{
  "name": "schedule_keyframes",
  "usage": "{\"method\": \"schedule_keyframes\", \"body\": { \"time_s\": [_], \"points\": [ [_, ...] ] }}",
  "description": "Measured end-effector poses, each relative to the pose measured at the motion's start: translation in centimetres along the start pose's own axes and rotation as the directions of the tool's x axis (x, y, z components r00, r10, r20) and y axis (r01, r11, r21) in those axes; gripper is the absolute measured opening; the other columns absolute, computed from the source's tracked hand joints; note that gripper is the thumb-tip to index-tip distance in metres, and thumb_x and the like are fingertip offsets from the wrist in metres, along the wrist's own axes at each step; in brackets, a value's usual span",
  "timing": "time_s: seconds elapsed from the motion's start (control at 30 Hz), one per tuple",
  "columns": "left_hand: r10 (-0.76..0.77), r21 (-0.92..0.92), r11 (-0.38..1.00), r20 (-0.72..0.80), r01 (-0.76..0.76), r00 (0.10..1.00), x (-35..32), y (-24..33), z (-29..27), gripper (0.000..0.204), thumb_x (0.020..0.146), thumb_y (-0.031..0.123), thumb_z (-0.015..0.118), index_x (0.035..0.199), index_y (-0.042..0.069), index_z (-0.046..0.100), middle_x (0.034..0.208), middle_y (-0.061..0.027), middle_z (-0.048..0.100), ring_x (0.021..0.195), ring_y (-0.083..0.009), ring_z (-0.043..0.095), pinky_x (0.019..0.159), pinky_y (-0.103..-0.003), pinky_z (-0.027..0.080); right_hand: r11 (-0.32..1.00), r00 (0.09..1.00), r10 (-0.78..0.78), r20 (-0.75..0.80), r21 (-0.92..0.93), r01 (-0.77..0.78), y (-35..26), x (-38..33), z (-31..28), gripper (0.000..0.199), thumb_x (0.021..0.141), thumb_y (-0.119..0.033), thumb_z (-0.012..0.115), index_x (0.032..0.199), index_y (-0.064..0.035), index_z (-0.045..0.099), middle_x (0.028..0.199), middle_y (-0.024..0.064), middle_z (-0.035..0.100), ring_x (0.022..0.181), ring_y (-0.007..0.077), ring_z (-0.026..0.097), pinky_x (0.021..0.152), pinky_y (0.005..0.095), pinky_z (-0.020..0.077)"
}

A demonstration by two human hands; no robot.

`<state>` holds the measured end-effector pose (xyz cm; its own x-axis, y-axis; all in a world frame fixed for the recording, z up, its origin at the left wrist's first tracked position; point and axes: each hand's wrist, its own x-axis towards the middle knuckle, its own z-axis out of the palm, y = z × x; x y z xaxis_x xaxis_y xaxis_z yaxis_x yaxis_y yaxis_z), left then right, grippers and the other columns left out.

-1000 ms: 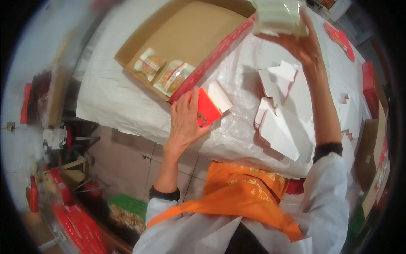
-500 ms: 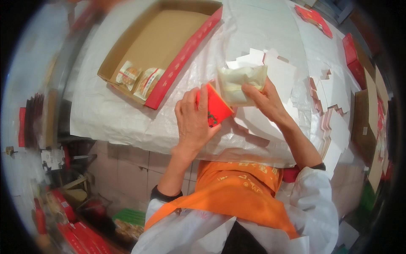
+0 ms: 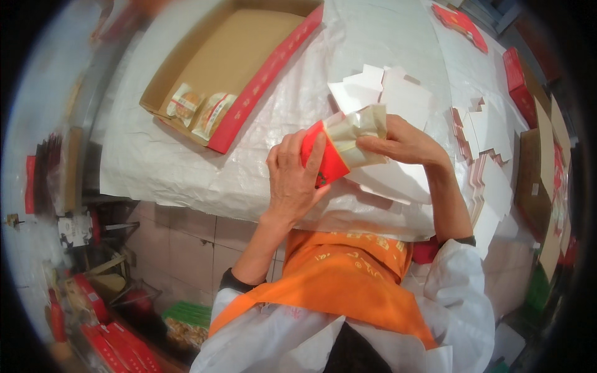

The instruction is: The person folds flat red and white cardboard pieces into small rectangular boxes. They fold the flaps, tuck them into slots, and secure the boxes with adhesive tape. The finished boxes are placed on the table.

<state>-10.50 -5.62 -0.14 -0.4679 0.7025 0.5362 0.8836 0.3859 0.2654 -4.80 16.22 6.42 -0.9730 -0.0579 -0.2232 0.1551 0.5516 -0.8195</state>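
My left hand (image 3: 293, 171) is wrapped around a small red paper box (image 3: 326, 156) with a yellow-edged open mouth facing right. In my right hand (image 3: 404, 142) is a pale plastic packet (image 3: 357, 133), whose left end sits inside the mouth of the box. What the packet contains cannot be made out. Beneath my hands, flat white die-cut cartons (image 3: 407, 96) lie on the plastic-covered table (image 3: 249, 177).
To the left lies a large brown cardboard tray (image 3: 227, 56) with a red side, holding two wrapped round pastries (image 3: 214, 115). Stacked white cartons (image 3: 491, 137) sit at the right, and a red flat piece (image 3: 460, 26) at the far right. An open carton (image 3: 535, 161) stands beside the table.
My right hand has brought the packet left and into the mouth of the red box. My left hand and the box have shifted slightly right.
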Motion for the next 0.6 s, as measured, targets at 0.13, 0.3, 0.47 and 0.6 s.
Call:
{"method": "schedule_keyframes", "body": {
  "time_s": [0.13, 0.3, 0.47, 0.6],
  "points": [
    [0.01, -0.027, 1.0, -0.023, -0.011, 1.0, -0.2, 0.2, -0.3, 0.097, 0.048, 0.015, 0.078, 0.131, 0.01, 0.029, 0.122, -0.0156, 0.037, 0.11, -0.0329, 0.038, 0.086, -0.046, 0.03, 0.991, 0.992, -0.127, 0.016, 0.049, 0.126, 0.5, 0.0, -0.8, 0.031, 0.082, -0.024, 0.052, 0.103, -0.0009, 0.055, 0.087, 0.01, 0.06, 0.078, 0.0171, 0.055, 0.071, 0.028, 0.0441],
    [0.051, 0.019, 0.999, -0.058, -0.05, 0.997, -0.1, 0.5, 0.5, 0.101, 0.045, 0.015, 0.079, 0.132, 0.011, 0.027, 0.123, -0.0164, 0.036, 0.108, -0.0342, 0.039, 0.085, -0.047, 0.031, 0.992, 0.992, -0.112, 0.053, -0.048, 0.114, -0.3, 0.4, -0.3, 0.03, 0.081, -0.023, 0.053, 0.101, 0.0, 0.054, 0.082, 0.0134, 0.061, 0.076, 0.0231, 0.058, 0.069, 0.0319, 0.045],
    [-0.032, -0.013, 0.999, -0.12, 0.031, 0.992, 0.2, 0.6, 0.7, 0.106, 0.044, 0.015, 0.08, 0.134, 0.012, 0.024, 0.124, -0.0178, 0.035, 0.109, -0.0355, 0.039, 0.085, -0.047, 0.031, 0.988, 0.934, -0.155, -0.323, -0.06, 0.144, -0.5, 0.6, 2.1, 0.039, 0.08, -0.024, 0.059, 0.107, 0.0011, 0.046, 0.083, 0.0169, 0.061, 0.076, 0.025, 0.059, 0.067, 0.0335, 0.0459],
    [-0.067, -0.025, 0.998, -0.188, 0.063, 0.98, 0.0, 0.2, 1.2, 0.107, 0.045, 0.017, 0.081, 0.134, 0.012, 0.023, 0.125, -0.0187, 0.034, 0.11, -0.036, 0.038, 0.086, -0.048, 0.03, 0.982, 0.806, -0.155, -0.571, 0.0, 0.189, -0.1, 0.3, 3.4, 0.03, 0.08, -0.015, 0.061, 0.102, 0.0002, 0.048, 0.084, 0.014, 0.06, 0.074, 0.0204, 0.059, 0.066, 0.0297, 0.0463]
  ]
}}
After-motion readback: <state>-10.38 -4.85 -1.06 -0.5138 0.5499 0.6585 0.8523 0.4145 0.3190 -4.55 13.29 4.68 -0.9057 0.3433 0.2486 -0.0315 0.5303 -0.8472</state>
